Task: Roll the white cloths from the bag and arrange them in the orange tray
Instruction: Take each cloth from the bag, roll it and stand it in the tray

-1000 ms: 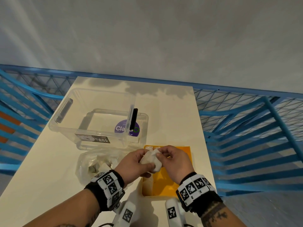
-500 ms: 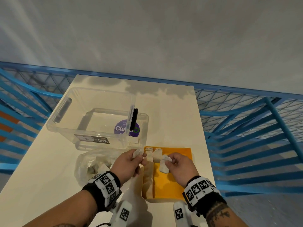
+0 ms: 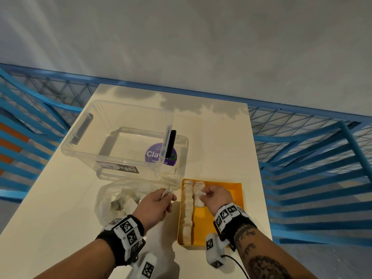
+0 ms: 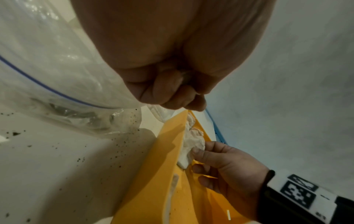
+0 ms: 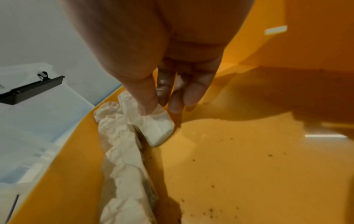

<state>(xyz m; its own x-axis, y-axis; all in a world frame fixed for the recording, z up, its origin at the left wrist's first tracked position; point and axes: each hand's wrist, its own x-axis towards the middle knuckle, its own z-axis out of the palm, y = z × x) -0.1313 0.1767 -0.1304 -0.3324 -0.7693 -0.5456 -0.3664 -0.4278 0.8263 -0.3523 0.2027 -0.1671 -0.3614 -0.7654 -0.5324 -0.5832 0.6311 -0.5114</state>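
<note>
On a cream table (image 3: 60, 198), your right hand (image 3: 216, 196) pinches a rolled white cloth (image 5: 155, 125) inside the shallow orange plastic tray (image 3: 231, 190), beside a row of rolled cloths (image 3: 187, 214) along the tray's left wall. Your left hand (image 3: 156, 205), left of the tray, clutches a small white scrap (image 3: 168, 191) over the clear plastic bag (image 3: 112, 200).

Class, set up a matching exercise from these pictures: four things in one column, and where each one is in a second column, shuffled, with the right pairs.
Things:
1. clear plastic bag
2. rolled white cloth
3. transparent storage box
4. small white scrap

Places:
A. in the left hand
B. far left of the cream table
C. left of the orange tray
D. in the tray, pinched by the right hand

Pairs: 1-C, 2-D, 3-B, 4-A
</note>
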